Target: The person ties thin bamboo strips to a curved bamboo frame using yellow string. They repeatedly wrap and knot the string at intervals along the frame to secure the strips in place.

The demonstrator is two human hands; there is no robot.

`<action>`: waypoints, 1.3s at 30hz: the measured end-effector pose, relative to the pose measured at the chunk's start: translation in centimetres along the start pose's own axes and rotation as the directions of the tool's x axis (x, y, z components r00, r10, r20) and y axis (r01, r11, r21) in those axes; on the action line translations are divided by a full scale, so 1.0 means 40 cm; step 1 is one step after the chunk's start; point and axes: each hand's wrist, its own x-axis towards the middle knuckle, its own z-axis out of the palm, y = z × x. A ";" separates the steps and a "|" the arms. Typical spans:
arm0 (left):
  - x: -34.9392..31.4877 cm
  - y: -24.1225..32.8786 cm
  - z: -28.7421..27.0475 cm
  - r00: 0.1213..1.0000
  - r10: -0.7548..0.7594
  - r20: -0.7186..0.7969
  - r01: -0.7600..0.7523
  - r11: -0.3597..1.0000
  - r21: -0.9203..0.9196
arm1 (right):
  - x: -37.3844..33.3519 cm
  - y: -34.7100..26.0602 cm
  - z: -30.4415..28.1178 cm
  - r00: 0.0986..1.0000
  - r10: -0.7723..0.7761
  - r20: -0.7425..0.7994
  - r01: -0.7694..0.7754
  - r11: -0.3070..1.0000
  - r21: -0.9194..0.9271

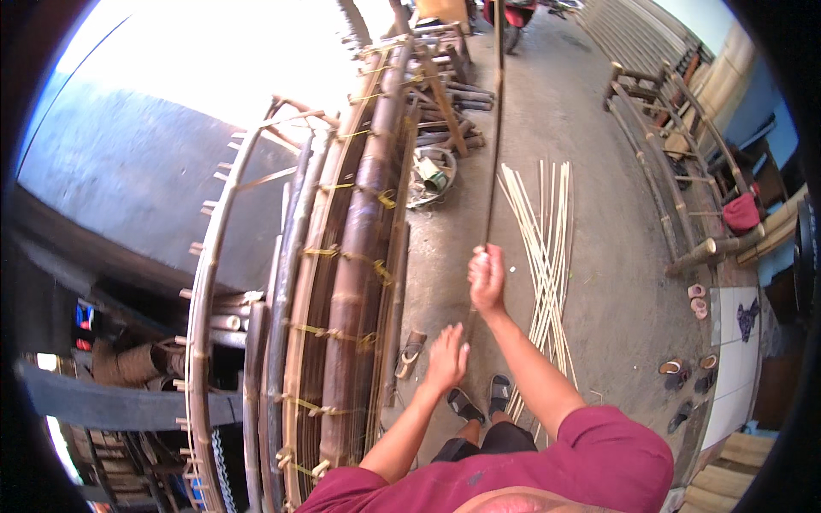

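Observation:
A long, thin brown bamboo strip (495, 145) rises from my right hand (487, 278) toward the top of the head view. The fingers of that hand are wrapped round it near its lower part. Lower and to the left is my left hand (448, 357), its fingers stretched out and the thumb apart. It is close to the strip's lower end, which is blurred; I cannot tell whether they touch. Right of my hands, a loose spread of pale, thin bamboo strips (547, 248) lies crossed on the concrete floor.
Long bamboo poles (352, 291) and bundled slats tied with yellow cord stand along my left. A grey basin (434, 175) holds scraps beside stacked bamboo pieces. At right are a bamboo bench (650, 162) and sandals (674, 368). A red motorbike (516, 15) stands far ahead.

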 end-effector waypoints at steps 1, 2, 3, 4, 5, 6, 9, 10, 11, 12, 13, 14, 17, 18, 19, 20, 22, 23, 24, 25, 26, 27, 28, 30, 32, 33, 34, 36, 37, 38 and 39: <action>0.021 0.018 -0.088 0.986 0.086 -0.140 -0.066 0.987 0.144 | -0.015 -0.043 0.102 0.990 0.112 0.089 -0.128 0.972 0.198; 0.010 0.032 -0.160 0.983 -0.045 -0.177 0.032 0.997 -0.076 | -0.037 -0.094 0.192 0.976 0.164 0.140 -0.198 0.939 0.281; -0.014 0.038 -0.228 0.962 -0.183 -0.201 0.118 0.948 -0.295 | -0.074 -0.170 0.275 0.952 0.201 0.229 -0.273 0.897 0.348; -0.061 0.056 -0.292 0.928 -0.311 -0.204 0.224 0.906 -0.360 | -0.108 -0.204 0.335 0.931 0.273 0.240 -0.351 0.849 0.396; -0.129 0.080 -0.360 0.875 -0.437 -0.207 0.323 0.847 -0.423 | -0.145 -0.231 0.396 0.901 0.343 0.265 -0.429 0.787 0.442; -0.190 0.109 -0.426 0.813 -0.548 -0.196 0.405 0.774 -0.486 | -0.189 -0.250 0.448 0.872 0.378 0.309 -0.486 0.740 0.465; -0.345 0.195 -0.595 0.612 -0.712 -0.345 0.583 0.701 -0.411 | -0.330 -0.263 0.533 0.814 0.345 0.466 -0.534 0.761 0.370; -0.404 0.173 -0.608 0.602 -0.665 -0.442 0.581 0.745 -0.328 | -0.371 -0.265 0.550 0.752 0.389 0.533 -0.608 0.722 0.330; -0.439 0.184 -0.646 0.546 -0.690 -0.475 0.654 0.706 -0.274 | -0.406 -0.261 0.566 0.683 0.428 0.592 -0.676 0.677 0.290; -0.473 0.176 -0.676 0.519 -0.672 -0.528 0.672 0.703 -0.234 | -0.437 -0.261 0.577 0.574 0.505 0.645 -0.765 0.611 0.203; -0.498 0.181 -0.704 0.425 -0.781 -0.457 0.800 0.560 -0.213 | -0.458 -0.260 0.581 0.458 0.571 0.682 -0.836 0.538 0.111; -0.521 0.164 -0.724 0.397 -0.789 -0.468 0.852 0.507 -0.133 | -0.478 -0.224 0.582 0.390 0.543 0.744 -0.811 0.585 -0.001; -0.596 0.086 -0.738 0.400 -0.763 -0.508 0.884 0.467 -0.006 | -0.448 -0.168 0.547 0.079 0.607 0.791 -0.813 0.498 -0.301; -0.597 0.073 -0.747 0.378 -0.789 -0.485 0.899 0.438 -0.010 | -0.411 -0.172 0.527 -0.009 0.606 0.795 -0.727 0.542 -0.422; -0.590 0.064 -0.750 0.336 -0.833 -0.441 0.901 0.421 -0.109 | -0.364 -0.159 0.509 -0.073 0.598 0.798 -0.662 0.569 -0.488; -0.582 0.052 -0.749 0.333 -0.836 -0.437 0.903 0.416 -0.110 | -0.320 -0.138 0.483 -0.094 0.572 0.815 -0.623 0.604 -0.496; -0.614 -0.026 -0.706 0.342 -0.834 -0.433 0.931 0.364 0.034 | -0.189 -0.124 0.427 -0.145 0.562 0.815 -0.509 0.664 -0.548; -0.584 -0.038 -0.703 0.432 -0.785 -0.443 0.897 0.322 0.304 | -0.126 -0.096 0.388 -0.114 0.564 0.818 -0.468 0.696 -0.545; -0.509 -0.032 -0.703 0.365 -0.757 -0.542 0.923 0.220 0.315 | -0.057 -0.070 0.351 -0.089 0.585 0.806 -0.451 0.698 -0.556; -0.421 -0.036 -0.700 0.301 -0.712 -0.634 0.941 0.117 0.316 | 0.013 -0.044 0.311 -0.060 0.606 0.793 -0.436 0.698 -0.568; -0.335 -0.055 -0.692 0.318 -0.642 -0.697 0.948 0.236 0.215 | 0.086 -0.039 0.272 -0.011 0.617 0.787 -0.419 0.711 -0.564; -0.252 -0.074 -0.695 0.320 -0.572 -0.755 0.928 0.349 0.128 | 0.158 -0.022 0.237 0.034 0.610 0.792 -0.371 0.743 -0.557; -0.141 -0.092 -0.703 0.373 -0.574 -0.729 0.899 0.417 0.132 | 0.232 0.002 0.197 0.078 0.605 0.792 -0.328 0.766 -0.553; 0.117 -0.116 -0.700 0.473 -0.518 -0.713 0.813 0.569 0.126 | 0.379 0.029 0.137 0.133 0.605 0.785 -0.306 0.778 -0.548; 0.416 -0.080 -0.709 0.559 -0.540 -0.630 0.749 0.654 0.105 | 0.539 0.020 0.098 0.168 0.597 0.784 -0.311 0.787 -0.533; 0.546 -0.080 -0.706 0.641 -0.452 -0.621 0.645 0.755 0.117 | 0.618 0.023 0.085 0.188 0.584 0.790 -0.304 0.799 -0.519; 0.684 -0.069 -0.703 0.690 -0.397 -0.605 0.558 0.824 0.096 | 0.692 0.043 0.068 0.237 0.577 0.782 -0.315 0.807 -0.500; 0.915 -0.075 -0.686 0.703 -0.336 -0.627 0.463 0.885 0.045 | 0.818 0.043 0.062 0.319 0.606 0.729 -0.354 0.789 -0.502; 1.030 -0.063 -0.681 0.699 -0.373 -0.610 0.453 0.891 -0.025 | 0.875 0.040 0.062 0.351 0.606 0.714 -0.396 0.787 -0.473; 1.130 -0.080 -0.675 0.736 -0.324 -0.594 0.446 0.893 0.066 | 0.927 0.042 0.065 0.382 0.602 0.701 -0.435 0.787 -0.439; 1.221 -0.111 -0.662 0.750 -0.282 -0.599 0.419 0.903 0.099 | 0.973 0.045 0.071 0.411 0.599 0.687 -0.472 0.785 -0.402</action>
